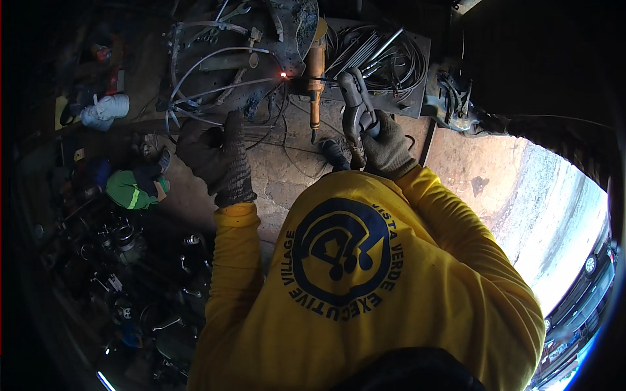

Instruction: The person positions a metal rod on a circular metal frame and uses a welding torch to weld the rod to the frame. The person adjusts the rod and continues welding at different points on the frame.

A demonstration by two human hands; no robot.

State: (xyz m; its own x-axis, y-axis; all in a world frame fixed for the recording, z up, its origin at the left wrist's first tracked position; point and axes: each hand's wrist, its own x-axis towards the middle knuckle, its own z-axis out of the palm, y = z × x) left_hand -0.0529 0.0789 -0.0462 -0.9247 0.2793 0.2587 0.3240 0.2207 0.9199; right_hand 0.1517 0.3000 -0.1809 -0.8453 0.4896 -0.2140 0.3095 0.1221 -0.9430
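My gloved right hand is closed around the grip of a grey metal welding electrode holder. From its jaws a thin dark electrode runs left, and its tip glows red against a metal rod. That rod belongs to a frame of bent metal rods on the work table. My gloved left hand is at the frame's near lower side, its fingers curled about the rod ends; the exact grip is partly hidden. An orange angle grinder lies under the electrode, between the frame and the holder.
Coiled cable and loose rods lie at the table's right, beside a bench vise. Wrenches sit at the back. White cloth, a green fabric item and scattered metal parts fill the left. A car stands outside, right.
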